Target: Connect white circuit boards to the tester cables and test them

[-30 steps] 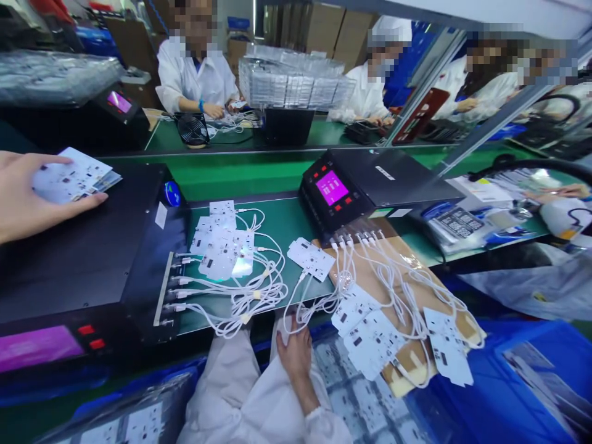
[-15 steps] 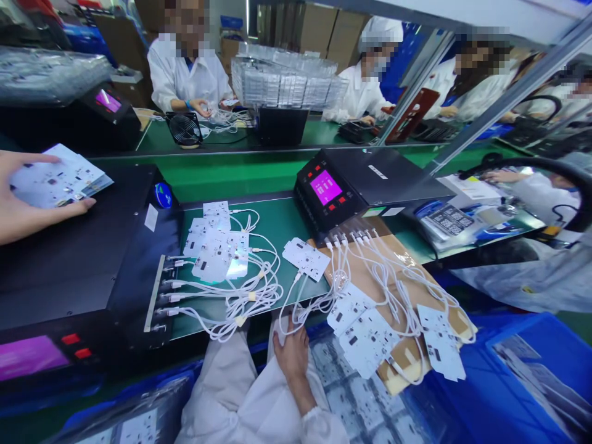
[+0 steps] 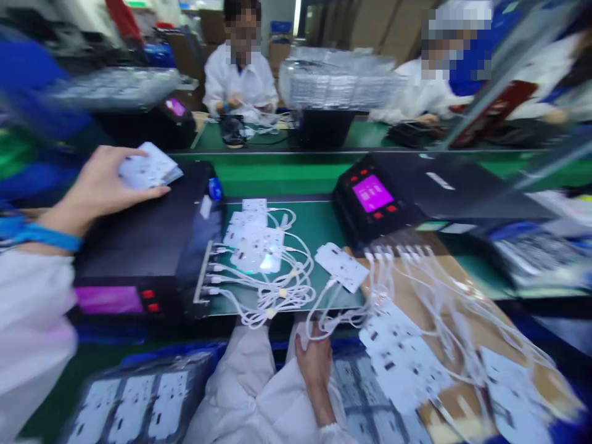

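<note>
My left hand [image 3: 99, 188] reaches out over the black tester box [image 3: 148, 234] at the left and grips a small stack of white circuit boards [image 3: 148, 168]. My right hand [image 3: 316, 364] lies low at the near table edge, fingers curled around white cables [image 3: 333, 314] that run to a single white board [image 3: 342, 266]. More white boards [image 3: 254, 243] with plugged cables lie on the green mat [image 3: 319, 222] between the two tester boxes.
A second black tester with a magenta screen [image 3: 372, 192] stands at the right. Boards and cables lie on brown cardboard [image 3: 462, 320] at the lower right. A tray of boards [image 3: 139, 404] sits near my lap. Other people in white coats [image 3: 238, 83] work across the green belt.
The view has swung left and blurred. My left hand with the board stack now appears further in over the black box; my right hand stays at the cables.
</note>
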The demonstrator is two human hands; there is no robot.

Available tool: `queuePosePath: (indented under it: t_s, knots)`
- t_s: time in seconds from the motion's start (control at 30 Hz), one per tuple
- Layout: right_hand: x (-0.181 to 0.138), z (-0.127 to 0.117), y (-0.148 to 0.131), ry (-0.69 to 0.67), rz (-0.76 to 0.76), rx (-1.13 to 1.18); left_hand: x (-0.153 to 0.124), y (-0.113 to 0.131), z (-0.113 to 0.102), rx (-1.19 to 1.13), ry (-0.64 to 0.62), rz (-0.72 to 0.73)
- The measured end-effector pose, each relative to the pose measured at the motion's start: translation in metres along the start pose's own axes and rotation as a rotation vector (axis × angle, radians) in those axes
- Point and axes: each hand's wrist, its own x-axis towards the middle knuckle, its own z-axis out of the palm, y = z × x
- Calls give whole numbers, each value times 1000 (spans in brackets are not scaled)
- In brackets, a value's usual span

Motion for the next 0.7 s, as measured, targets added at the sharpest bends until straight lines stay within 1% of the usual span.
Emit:
queuePosePath:
  t_s: [0.03, 0.1, 0.13, 0.17, 0.27, 0.4, 0.57, 0.7]
  knots:
    - [0, -3, 0, -4, -9, -12, -2, 4, -1, 19, 14, 51]
    - [0, -8, -1, -5, -32, -37, -4, 6, 0, 15, 15, 98]
    - [1, -10, -1, -6, -47, -47, -4, 5, 2, 10, 37, 102]
    - [1, -12, -1, -7, -65, -54, -3, 4, 3, 18, 20, 101]
    - [1, -14, 1, -14, -95, -42, 0, -3, 6, 44, 33, 81]
    - [4, -10, 4, -55, -31, -1, 0, -6, 9, 41, 15, 128]
    - [11, -5, 7, -184, 27, -61, -4, -7, 10, 36, 3, 170]
    - [11, -6, 7, -161, 15, -67, -4, -6, 9, 65, -4, 183]
